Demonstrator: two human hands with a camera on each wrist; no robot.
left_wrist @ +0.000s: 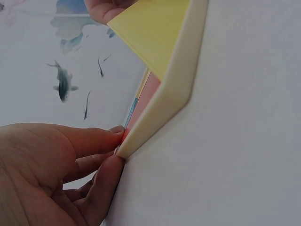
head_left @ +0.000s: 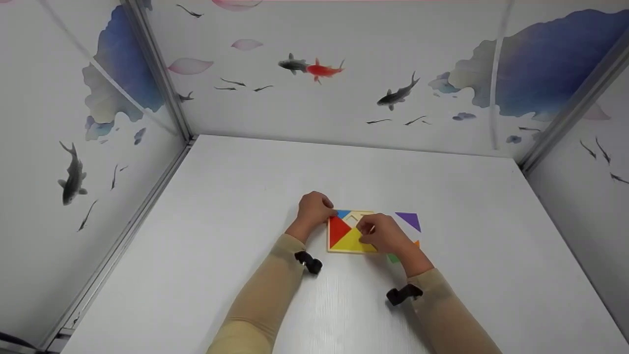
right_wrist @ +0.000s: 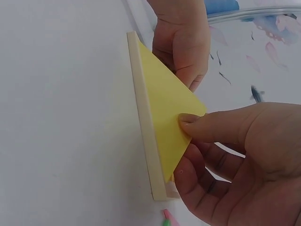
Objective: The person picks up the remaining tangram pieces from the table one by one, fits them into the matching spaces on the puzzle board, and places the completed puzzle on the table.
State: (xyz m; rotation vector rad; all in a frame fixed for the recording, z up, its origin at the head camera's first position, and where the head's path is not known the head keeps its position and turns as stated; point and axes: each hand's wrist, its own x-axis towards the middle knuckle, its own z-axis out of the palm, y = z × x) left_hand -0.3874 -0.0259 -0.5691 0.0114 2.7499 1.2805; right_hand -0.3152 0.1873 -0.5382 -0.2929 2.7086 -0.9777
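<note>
A shallow wooden tangram tray (head_left: 353,252) lies on the table with a red triangle (head_left: 338,233) and a blue piece (head_left: 343,214) set in it. My left hand (head_left: 313,211) grips the tray's far left corner between thumb and fingers. With thumb and fingertips my right hand (head_left: 385,234) pinches a large yellow triangle (right_wrist: 162,106). Its long side lies along the tray's near rim, while its tip tilts up out of the tray in both wrist views. Part of the tray's right side is hidden behind the right hand.
To the right of the tray lie a purple triangle (head_left: 411,221), an orange piece (head_left: 417,243) and a green piece (head_left: 393,258), the last two partly covered by the right hand and wrist. White panels (head_left: 314,113) printed with fish enclose the white table (head_left: 236,187).
</note>
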